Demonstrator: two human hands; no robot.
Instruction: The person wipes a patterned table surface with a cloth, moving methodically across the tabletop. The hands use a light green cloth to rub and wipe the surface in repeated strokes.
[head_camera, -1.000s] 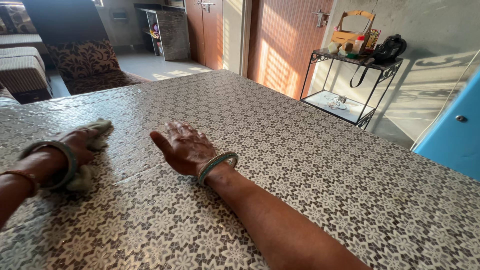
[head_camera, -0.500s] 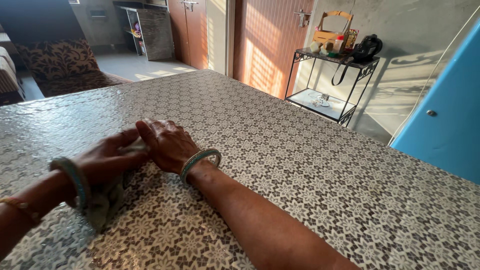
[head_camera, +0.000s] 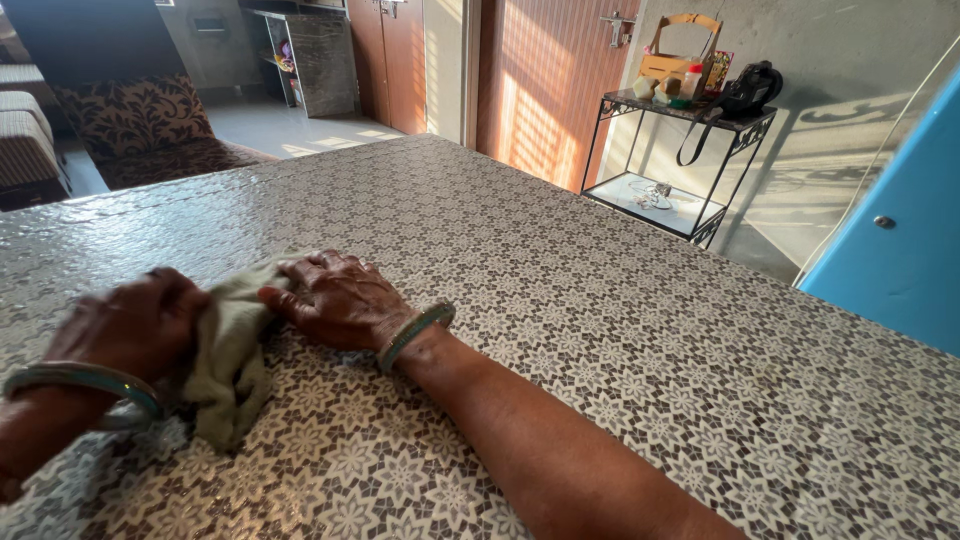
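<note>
Sunlight stripes a brown slatted door (head_camera: 545, 90); beside it a black metal shelf stand (head_camera: 680, 160) against a grey wall (head_camera: 850, 60), patterned armchair (head_camera: 140, 125) far left

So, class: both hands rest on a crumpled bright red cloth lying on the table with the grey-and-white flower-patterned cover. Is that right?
Not quite. The crumpled cloth is pale green, not bright red, as the head view shows. The rest holds: the left hand and right hand both rest on it, and it lies on the table with the grey-and-white flower-patterned cover.
</note>
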